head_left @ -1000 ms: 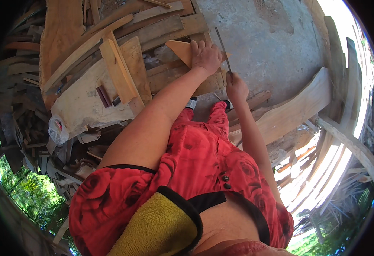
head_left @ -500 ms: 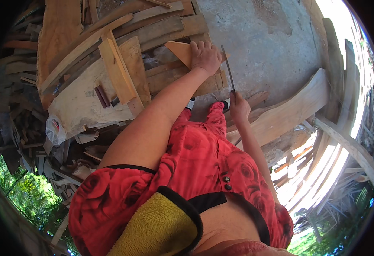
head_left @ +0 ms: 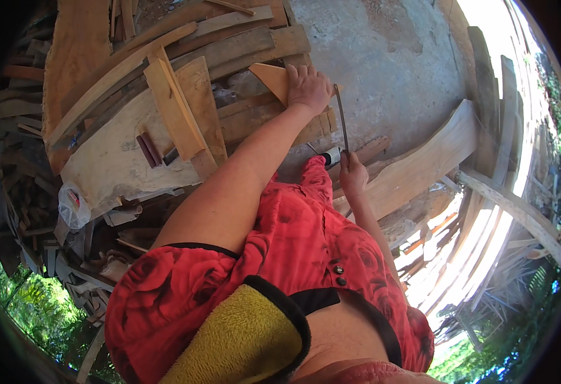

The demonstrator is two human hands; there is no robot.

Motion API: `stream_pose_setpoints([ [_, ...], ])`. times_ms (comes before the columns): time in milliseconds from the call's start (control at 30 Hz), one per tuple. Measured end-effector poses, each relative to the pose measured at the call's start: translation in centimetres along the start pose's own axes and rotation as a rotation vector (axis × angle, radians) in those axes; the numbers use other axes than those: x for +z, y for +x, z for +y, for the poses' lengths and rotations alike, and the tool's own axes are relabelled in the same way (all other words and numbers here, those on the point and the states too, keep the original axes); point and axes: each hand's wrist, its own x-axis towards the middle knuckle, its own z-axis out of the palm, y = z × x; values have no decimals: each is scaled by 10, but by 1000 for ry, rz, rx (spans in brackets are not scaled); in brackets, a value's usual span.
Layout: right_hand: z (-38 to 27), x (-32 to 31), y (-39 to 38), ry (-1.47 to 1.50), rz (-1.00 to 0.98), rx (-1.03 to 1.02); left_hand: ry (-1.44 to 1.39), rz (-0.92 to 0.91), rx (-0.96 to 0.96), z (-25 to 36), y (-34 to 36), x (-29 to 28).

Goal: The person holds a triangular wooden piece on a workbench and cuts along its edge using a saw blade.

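Observation:
At the upper middle, my left hand (head_left: 310, 88) is closed over a flat, pointed piece of light wood (head_left: 270, 77), pressing it on the boards below. The wood's tip shows left of the hand, and a small part of its far end shows on the right. My right hand (head_left: 354, 175) grips the near end of a long, narrow, dark metal tool (head_left: 342, 121), a file or slim blade; which, I cannot tell. This tool points away from me and runs past the wood's right end, close to my left fingers. Whether it touches the wood is unclear.
Stacked planks (head_left: 242, 50) lie under and left of the work. Two dark reddish sticks (head_left: 148, 150) rest on a pale slab (head_left: 108, 169), near a clear plastic bag (head_left: 74, 205). A wide curved board (head_left: 415, 163) leans at right beside the concrete floor (head_left: 376, 70).
My right hand has drawn the metal tool back toward me and slightly left. My left hand stays on the wood.

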Motion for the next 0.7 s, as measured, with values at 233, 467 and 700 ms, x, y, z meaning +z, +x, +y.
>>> stream_pose_setpoints([
  [233, -2, 7, -1, 26, 7, 31, 3, 4, -16, 0, 1, -1],
  [467, 11, -7, 6, 52, -51, -13, 16, -21, -13, 4, 1, 1],
  [700, 14, -16, 10, 52, -148, -51, 58, -15, -32, 7, 2, 3],
])
